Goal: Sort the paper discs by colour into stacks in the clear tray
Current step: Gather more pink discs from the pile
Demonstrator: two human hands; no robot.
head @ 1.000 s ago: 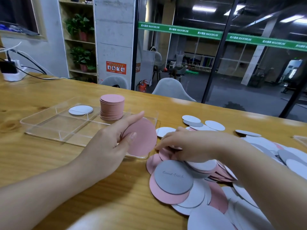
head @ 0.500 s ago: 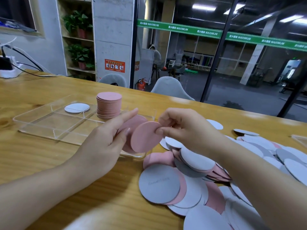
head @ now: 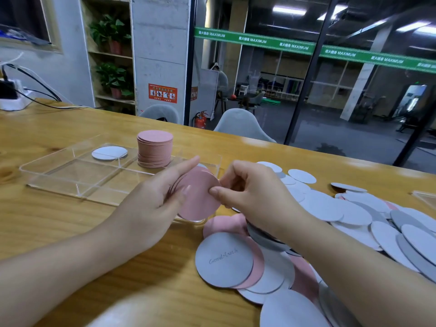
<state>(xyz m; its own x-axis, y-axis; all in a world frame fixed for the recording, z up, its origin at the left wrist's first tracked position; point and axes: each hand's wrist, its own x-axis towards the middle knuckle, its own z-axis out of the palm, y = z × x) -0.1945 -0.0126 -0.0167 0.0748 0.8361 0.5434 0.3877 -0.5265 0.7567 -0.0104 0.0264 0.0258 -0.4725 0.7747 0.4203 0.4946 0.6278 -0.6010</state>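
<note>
My left hand [head: 155, 199] holds a small bundle of pink discs [head: 198, 197] upright between thumb and fingers, just over the near right corner of the clear tray [head: 70, 182]. My right hand [head: 254, 192] pinches the right edge of the front pink disc of that bundle. In the tray stand a tall pink stack [head: 155, 151] and a grey disc [head: 109, 152] in the compartment to its left. A loose heap of grey and pink discs [head: 330, 215] spreads over the table at the right, with a grey disc marked "Good luck" [head: 224, 259] nearest me.
The wooden table [head: 70, 232] runs to a far edge with grey chairs [head: 238, 123] behind it. A white power strip with cables [head: 14, 100] sits at the far left. Another clear tray's corner [head: 424, 197] shows at the right edge.
My right hand lifted a pink disc out of the heap and brought it left against the bundle in my left hand. The left hand stayed by the tray's corner.
</note>
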